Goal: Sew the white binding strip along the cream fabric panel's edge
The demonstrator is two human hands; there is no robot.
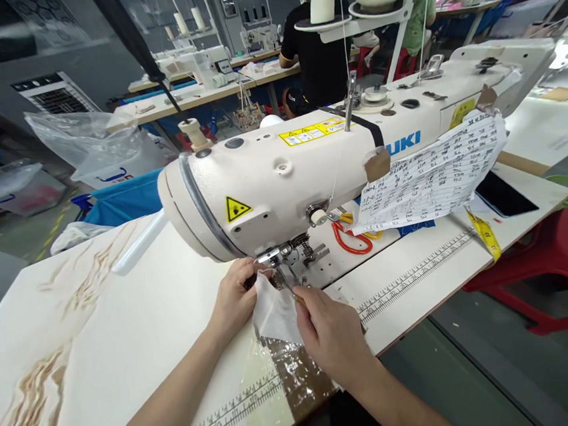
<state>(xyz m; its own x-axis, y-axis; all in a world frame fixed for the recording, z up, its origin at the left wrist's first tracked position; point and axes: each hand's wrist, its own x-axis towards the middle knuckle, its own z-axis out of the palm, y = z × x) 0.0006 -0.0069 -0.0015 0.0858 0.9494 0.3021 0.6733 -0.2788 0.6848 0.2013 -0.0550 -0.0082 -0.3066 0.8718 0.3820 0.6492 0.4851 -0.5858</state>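
Observation:
My left hand [236,295] is closed, pinching the edge of a small white piece of fabric [277,316] just under the needle area of a white sewing machine [262,177]. Thumb and fingers press together close to the presser foot [273,257]. In my right hand [335,335] is a slim metal tool, apparently tweezers [288,279], its tip reaching toward the presser foot. The fabric lies between both hands, over a brown patch covered with clear plastic [301,375]. The tool's tip and the fabric's far edge are partly hidden.
Red-handled scissors [352,239] lie behind the needle area. A handwritten sheet [433,174] hangs from the machine arm. A yellow tape measure [485,236] and a dark phone [507,194] lie to the right. Fabric strips [38,390] rest at left. A person [316,55] sits beyond.

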